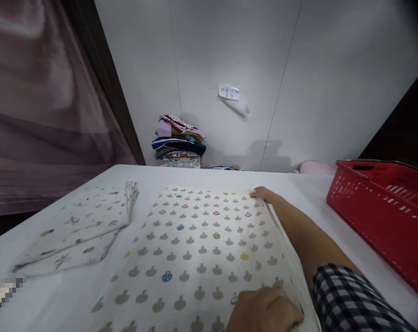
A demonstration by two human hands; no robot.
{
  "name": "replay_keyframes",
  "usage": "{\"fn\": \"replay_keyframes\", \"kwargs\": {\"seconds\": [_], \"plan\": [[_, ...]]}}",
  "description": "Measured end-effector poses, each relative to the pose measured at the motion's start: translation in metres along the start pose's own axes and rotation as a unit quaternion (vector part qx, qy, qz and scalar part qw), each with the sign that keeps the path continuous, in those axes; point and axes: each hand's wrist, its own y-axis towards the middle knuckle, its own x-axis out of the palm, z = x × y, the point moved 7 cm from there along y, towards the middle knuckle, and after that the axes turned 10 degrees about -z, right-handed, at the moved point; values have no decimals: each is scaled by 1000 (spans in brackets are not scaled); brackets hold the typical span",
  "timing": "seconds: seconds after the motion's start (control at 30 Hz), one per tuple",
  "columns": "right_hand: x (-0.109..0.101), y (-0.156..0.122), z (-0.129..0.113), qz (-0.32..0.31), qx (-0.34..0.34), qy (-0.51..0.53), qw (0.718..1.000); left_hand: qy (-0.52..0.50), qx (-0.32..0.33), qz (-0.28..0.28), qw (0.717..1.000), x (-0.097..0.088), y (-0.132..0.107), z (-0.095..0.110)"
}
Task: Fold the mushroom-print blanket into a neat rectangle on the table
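A white cloth with mushroom print (pixel 195 249) is laid flat on the white table (pixel 309 193), in the middle of the view, and its near end is cut off by the lower border. Most of the mushrooms are printed in grey, and a few in blue, red, yellow, green and purple.

The far right corner of this cloth is touched by the right hand (pixel 263 193). The fingers of this hand are seen close together and pointed to the left; whether the corner is pinched between thumb and fingers cannot be told. The right forearm is stretched along the right side of the cloth, and its upper part is covered by a black-and-white checked sleeve (pixel 350 295).

The left hand (pixel 264 311) is placed over the near right part of the cloth, beside its right edge, and is partly cut by the lower border. Its fingers are bent and turned toward this edge, but it cannot be told whether fabric is gripped under them.

To the left, a folded white cloth (pixel 91 226) with small scattered figures is placed, apart from the printed one. On the right side of the table a red plastic basket (pixel 381 212) is seen. Behind the far table edge, a pile of clothes (pixel 179 143) is stacked near the wall (pixel 298 92), on which a paper label (pixel 228 91) is fixed. The far left is filled by a pinkish curtain (pixel 32 115).
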Motion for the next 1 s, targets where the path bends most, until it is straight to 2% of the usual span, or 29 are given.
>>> {"fn": "replay_keyframes", "kwargs": {"seconds": [0.07,0.13,0.23,0.33,0.4,0.47,0.53,0.6,0.63,0.73,0.83,0.9,0.97,1.0], "plan": [[-6,-13,-4,-16,26,-3,1000,-14,19,-1,1000,-15,2,7],[-14,-32,-9,-41,42,9,998,-32,32,-25,999,-35,3,15],[-31,-73,-17,-81,53,36,995,-62,26,-50,996,-76,0,33],[-46,-130,-24,-116,51,52,991,-71,-27,-67,995,-122,-10,52],[-54,-174,-27,-123,48,58,990,-57,-105,-53,991,-151,-21,58],[-61,-217,-30,-111,38,65,991,-37,-201,-11,979,-182,-34,57],[-64,-253,-32,-92,21,72,993,-21,-271,64,960,-215,-47,52],[-64,-276,-36,-71,-2,75,995,-8,-310,120,943,-245,-52,42],[-62,-281,-39,-61,-15,78,995,0,-321,130,938,-258,-50,33],[-55,-269,-60,-20,-67,109,992,23,-329,130,935,-293,-29,-9],[-52,-226,-97,40,-108,162,980,41,-330,161,929,-329,3,-61],[-53,-190,-131,83,-125,206,967,62,-371,205,904,-354,23,-92],[-61,-157,-170,147,-148,235,949,122,-396,240,878,-382,46,-107],[-66,-144,-193,175,-178,236,939,156,-393,252,871,-397,60,-108]]}}
